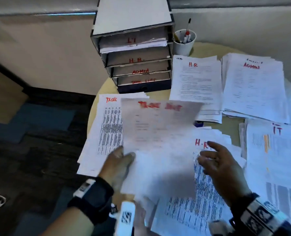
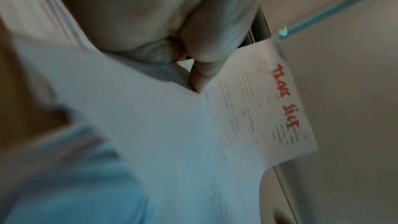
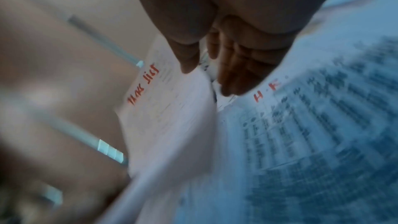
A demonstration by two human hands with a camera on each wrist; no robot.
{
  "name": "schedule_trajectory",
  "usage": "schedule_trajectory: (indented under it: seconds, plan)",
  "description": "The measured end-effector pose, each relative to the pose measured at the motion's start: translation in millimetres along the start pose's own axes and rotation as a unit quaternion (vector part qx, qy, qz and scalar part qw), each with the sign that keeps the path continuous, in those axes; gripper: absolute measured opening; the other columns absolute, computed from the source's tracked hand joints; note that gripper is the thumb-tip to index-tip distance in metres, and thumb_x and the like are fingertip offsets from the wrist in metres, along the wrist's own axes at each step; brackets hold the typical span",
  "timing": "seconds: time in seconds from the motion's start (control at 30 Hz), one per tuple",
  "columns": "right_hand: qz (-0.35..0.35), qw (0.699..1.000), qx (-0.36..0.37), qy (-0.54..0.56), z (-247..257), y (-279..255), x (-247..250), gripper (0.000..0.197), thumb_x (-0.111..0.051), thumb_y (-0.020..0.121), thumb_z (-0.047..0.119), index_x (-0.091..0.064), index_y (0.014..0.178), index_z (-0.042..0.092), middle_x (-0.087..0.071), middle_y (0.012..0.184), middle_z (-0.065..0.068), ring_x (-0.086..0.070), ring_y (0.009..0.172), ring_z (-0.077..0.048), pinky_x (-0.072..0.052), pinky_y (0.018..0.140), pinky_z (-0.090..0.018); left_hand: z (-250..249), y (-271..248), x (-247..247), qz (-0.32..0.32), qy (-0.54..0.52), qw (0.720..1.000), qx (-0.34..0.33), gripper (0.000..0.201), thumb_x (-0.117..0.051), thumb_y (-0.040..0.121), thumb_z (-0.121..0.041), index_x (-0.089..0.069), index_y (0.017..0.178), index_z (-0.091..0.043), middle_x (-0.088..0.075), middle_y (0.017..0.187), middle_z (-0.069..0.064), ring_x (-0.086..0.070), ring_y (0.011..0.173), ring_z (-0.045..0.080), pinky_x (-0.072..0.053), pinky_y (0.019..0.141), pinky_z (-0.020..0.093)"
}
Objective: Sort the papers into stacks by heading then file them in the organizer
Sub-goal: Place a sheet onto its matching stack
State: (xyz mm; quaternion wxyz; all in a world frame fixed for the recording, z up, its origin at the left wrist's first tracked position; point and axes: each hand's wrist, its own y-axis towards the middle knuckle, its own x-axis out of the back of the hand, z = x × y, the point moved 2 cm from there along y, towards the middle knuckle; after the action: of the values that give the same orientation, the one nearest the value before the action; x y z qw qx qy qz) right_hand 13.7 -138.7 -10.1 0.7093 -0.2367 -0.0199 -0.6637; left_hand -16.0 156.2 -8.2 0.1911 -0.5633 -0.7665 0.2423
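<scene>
My left hand (image 1: 126, 155) pinches the left edge of a lifted sheet headed "Task List" (image 1: 158, 126), thumb on top; the left wrist view shows the pinch (image 2: 193, 69) on that sheet (image 2: 258, 117). Under it lies the Task List stack (image 1: 107, 130). My right hand (image 1: 207, 151) is open, fingers spread over the mixed pile, whose top sheet reads "H.R." (image 1: 202, 184). In the right wrist view the straight fingers (image 3: 232, 74) hover over that H.R. sheet (image 3: 301, 125). The organizer (image 1: 134, 53) stands at the back, its trays labelled IT, H.R., Admin, Task List.
Sorted stacks lie on the round table: H.R (image 1: 197, 86), Admin (image 1: 253, 86) and IT (image 1: 274, 150). A white cup of pens (image 1: 184, 42) stands right of the organizer. The table's left edge (image 1: 92, 113) drops to a dark carpeted floor.
</scene>
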Motion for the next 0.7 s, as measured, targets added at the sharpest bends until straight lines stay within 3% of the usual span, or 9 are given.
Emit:
schedule_trajectory:
  seconds: [0.07, 0.17, 0.27, 0.33, 0.47, 0.53, 0.57, 0.63, 0.7]
  plan:
    - [0.068, 0.975, 0.059, -0.201, -4, -8, -2, 0.045, -0.075, 0.084, 0.031, -0.056, 0.124, 0.040, -0.065, 0.114, 0.015, -0.063, 0.094, 0.001, -0.045, 0.081, -0.011, -16, 30, 40, -0.101, 0.027, 0.994, -0.027, 0.014, -0.058, 0.095, -0.006, -0.064, 0.082, -0.009, -0.072, 0.073, 0.006, -0.063, 0.063, 0.022, -0.051, 0.056, 0.027]
    - [0.181, 0.869, 0.112, -0.446, -31, -28, -7, 0.052, -0.072, 0.076, 0.052, -0.057, 0.125, 0.047, -0.056, 0.138, 0.005, -0.053, 0.126, -0.020, -0.045, 0.101, -0.035, -39, 72, 87, -0.181, 0.246, 0.951, -0.044, 0.018, -0.062, 0.086, -0.027, -0.058, 0.080, -0.010, -0.062, 0.073, 0.008, -0.057, 0.066, 0.023, -0.043, 0.059, 0.027]
    - [0.259, 0.802, 0.083, -0.532, -49, -40, -11, 0.069, -0.058, 0.082, 0.062, -0.025, 0.143, 0.054, -0.007, 0.163, 0.010, -0.014, 0.149, -0.021, -0.026, 0.116, -0.045, -53, 100, 109, -0.216, 0.356, 0.909, -0.028, 0.012, -0.054, 0.094, -0.012, -0.061, 0.100, -0.004, -0.063, 0.094, 0.015, -0.055, 0.080, 0.027, -0.042, 0.070, 0.027]
    - [0.265, 0.800, 0.091, -0.531, -52, -41, -9, 0.072, -0.052, 0.087, 0.061, -0.012, 0.146, 0.055, 0.010, 0.164, 0.009, 0.002, 0.151, -0.021, -0.015, 0.119, -0.043, -51, 114, 117, -0.227, 0.398, 0.889, -0.009, 0.019, -0.054, 0.094, -0.011, -0.062, 0.109, -0.003, -0.064, 0.105, 0.016, -0.058, 0.090, 0.031, -0.044, 0.077, 0.030]
    - [0.265, 0.809, 0.092, -0.517, -50, -44, -6, 0.073, -0.055, 0.089, 0.054, -0.012, 0.147, 0.055, 0.013, 0.164, 0.007, 0.006, 0.152, -0.022, -0.013, 0.119, -0.044, -37, 122, 114, -0.210, 0.458, 0.863, 0.022, 0.042, -0.069, 0.087, -0.015, -0.057, 0.126, -0.006, -0.061, 0.126, 0.021, -0.061, 0.108, 0.039, -0.049, 0.085, 0.039]
    - [0.262, 0.808, 0.100, -0.518, -53, -44, -5, 0.073, -0.055, 0.091, 0.051, -0.009, 0.148, 0.055, 0.018, 0.163, 0.006, 0.011, 0.151, -0.021, -0.011, 0.120, -0.045, -42, 116, 104, -0.268, 0.490, 0.829, 0.031, 0.062, -0.078, 0.075, -0.021, -0.052, 0.131, -0.014, -0.052, 0.131, 0.023, -0.054, 0.116, 0.045, -0.051, 0.091, 0.049]
    - [0.260, 0.809, 0.101, -0.518, -55, -45, -4, 0.074, -0.055, 0.091, 0.050, -0.008, 0.148, 0.056, 0.020, 0.162, 0.007, 0.013, 0.151, -0.020, -0.010, 0.120, -0.045, -45, 108, 92, -0.305, 0.509, 0.805, 0.014, 0.066, -0.079, 0.072, -0.025, -0.052, 0.131, -0.018, -0.049, 0.131, 0.022, -0.052, 0.117, 0.047, -0.051, 0.092, 0.055]
    - [0.257, 0.815, 0.096, -0.511, -62, -45, -3, 0.075, -0.055, 0.091, 0.049, -0.007, 0.148, 0.057, 0.022, 0.161, 0.008, 0.016, 0.150, -0.019, -0.008, 0.121, -0.047, -50, 90, 52, -0.312, 0.518, 0.790, -0.105, 0.060, -0.075, 0.076, -0.025, -0.055, 0.132, -0.021, -0.049, 0.133, 0.020, -0.049, 0.120, 0.044, -0.048, 0.096, 0.056]
    - [0.258, 0.820, 0.089, -0.503, -67, -44, -5, 0.076, -0.057, 0.090, 0.048, -0.008, 0.148, 0.058, 0.022, 0.162, 0.009, 0.017, 0.150, -0.019, -0.007, 0.121, -0.049, -47, 66, -6, -0.171, 0.494, 0.817, -0.245, 0.045, -0.069, 0.086, -0.024, -0.058, 0.129, -0.018, -0.053, 0.128, 0.014, -0.052, 0.116, 0.037, -0.046, 0.097, 0.045]
